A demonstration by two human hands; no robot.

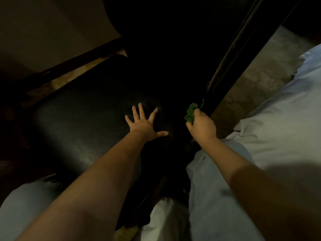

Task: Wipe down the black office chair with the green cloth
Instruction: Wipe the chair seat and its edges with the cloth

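The black office chair's seat (83, 108) fills the middle of the dim head view. My left hand (145, 123) lies flat on the seat with fingers spread straight. To its right, my right hand (202, 126) grips the bunched green cloth (191, 113) and holds it against the lower end of the chair's black armrest (231, 54), which runs up to the top right. The chair's far part is lost in darkness.
A brown desk or panel (52, 30) stands at the upper left, with a strip of pale floor below it. Grey stone floor (265, 66) shows right of the armrest. My light blue clothes (278, 129) fill the right and bottom.
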